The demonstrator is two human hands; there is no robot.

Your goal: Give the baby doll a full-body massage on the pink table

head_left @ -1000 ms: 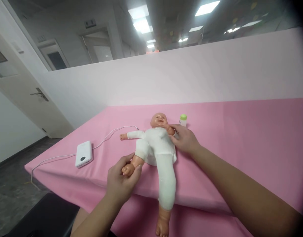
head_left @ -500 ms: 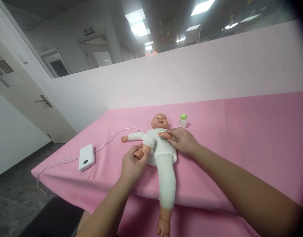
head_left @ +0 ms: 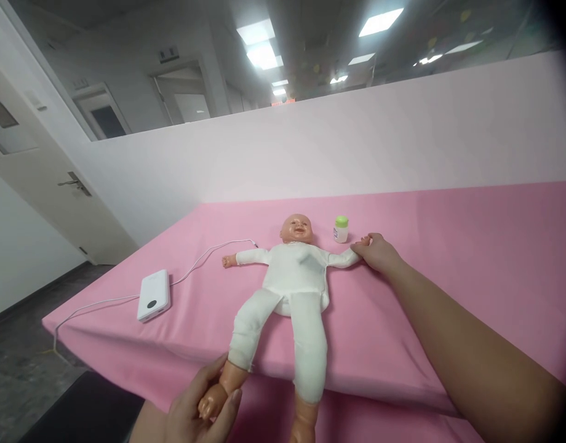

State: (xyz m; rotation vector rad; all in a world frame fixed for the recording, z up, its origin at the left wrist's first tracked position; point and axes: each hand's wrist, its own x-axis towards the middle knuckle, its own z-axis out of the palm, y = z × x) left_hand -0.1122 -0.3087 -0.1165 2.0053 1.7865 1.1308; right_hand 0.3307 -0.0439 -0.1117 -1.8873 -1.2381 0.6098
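Observation:
A baby doll (head_left: 299,271) with a white cloth body lies face up on the pink-covered table (head_left: 416,271), its head toward the wall. Its legs stretch toward me, and both feet hang past the table's edge. My left hand (head_left: 202,400) is wrapped round the doll's foot on the left side, low in the view. Over on the right, my right hand (head_left: 378,252) grips the doll's hand, holding that arm straight out to the side. The doll's other arm rests outstretched on the cloth, untouched.
A small bottle with a green cap (head_left: 341,229) stands beside the doll's head. On the left lies a white power bank (head_left: 154,296) with a white cable (head_left: 207,252). Behind the table rises a white wall (head_left: 310,147) with glass above. A door (head_left: 52,178) is at far left.
My left hand has drawn the doll's bent leg down and out straight toward me. My right hand has swung the doll's arm from across its chest out to the right.

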